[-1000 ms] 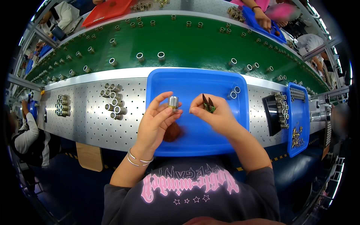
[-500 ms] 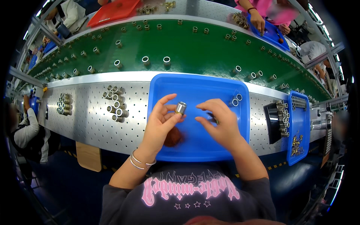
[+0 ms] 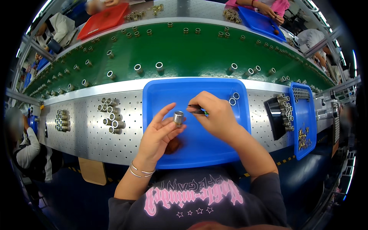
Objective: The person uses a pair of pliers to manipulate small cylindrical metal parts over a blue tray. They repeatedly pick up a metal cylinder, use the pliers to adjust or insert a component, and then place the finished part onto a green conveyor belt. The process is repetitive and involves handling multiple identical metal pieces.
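My left hand (image 3: pixel 153 138) pinches a short shiny metal sleeve (image 3: pixel 178 117) upright between thumb and fingers, above the blue tray (image 3: pixel 199 155). A brassy tint shows at the sleeve's lower end. Close on the right, my right hand (image 3: pixel 216 115) grips dark pointed tweezers (image 3: pixel 196 111), whose tips point left toward the sleeve and stop short of it. A bit of green shows at the fingers there. Partly behind my left hand, a reddish-brown round lump (image 3: pixel 173 146) lies in the tray. Two metal rings or sleeves (image 3: pixel 234 98) stand in its far right corner.
Beyond the tray runs a green belt (image 3: pixel 184 50) carrying scattered metal sleeves. Sleeve groups stand on the perforated metal table (image 3: pixel 84 132) at left. To the right are a black bin (image 3: pixel 274 119), stacked sleeves and another blue tray (image 3: pixel 303 152) with brass pieces. Co-workers sit across the belt.
My right hand has moved left toward the sleeve and turned, bringing the tweezers' tips into sight. My left hand still holds the sleeve, now more upright. The whole view has shifted slightly.
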A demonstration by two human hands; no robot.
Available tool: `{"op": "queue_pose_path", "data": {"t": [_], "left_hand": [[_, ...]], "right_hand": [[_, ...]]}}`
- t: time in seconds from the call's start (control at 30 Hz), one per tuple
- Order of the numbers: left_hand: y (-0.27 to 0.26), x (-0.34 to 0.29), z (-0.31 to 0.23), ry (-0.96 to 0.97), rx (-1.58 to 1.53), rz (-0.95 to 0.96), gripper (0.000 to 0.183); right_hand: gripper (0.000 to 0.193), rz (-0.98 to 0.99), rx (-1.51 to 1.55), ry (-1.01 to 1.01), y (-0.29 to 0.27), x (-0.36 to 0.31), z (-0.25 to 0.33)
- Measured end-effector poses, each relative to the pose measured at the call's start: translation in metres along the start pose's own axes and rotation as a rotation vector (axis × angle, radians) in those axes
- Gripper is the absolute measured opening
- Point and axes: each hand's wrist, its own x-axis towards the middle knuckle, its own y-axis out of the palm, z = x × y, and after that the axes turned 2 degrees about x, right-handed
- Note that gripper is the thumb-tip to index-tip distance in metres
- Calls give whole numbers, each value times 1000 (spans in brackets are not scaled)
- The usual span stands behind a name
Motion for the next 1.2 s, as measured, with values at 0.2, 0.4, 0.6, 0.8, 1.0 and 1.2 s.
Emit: {"op": "queue_pose_path", "data": {"t": [0.2,0.4,0.6,0.8,1.0,1.2], "left_hand": [[-9,4,2,-73,-236,-27,47],[-10,0,0,-39,-222,-29,46],[-8,0,-1,-14,-193,-54,47],[-6,-1,0,19,-165,-66,46],[-7,-4,3,30,-124,-56,44],[-7,-6,3,59,-47,-33,42]], "right_hand": [[12,-56,119,114,-7,-4,5],[12,-58,185,86,-10,-4,14],[12,-41,175,91,-12,-4,19],[12,-43,191,127,-13,-4,25],[12,-22,161,116,-12,-3,31],[13,-21,170,100,-11,-5,38]]}}
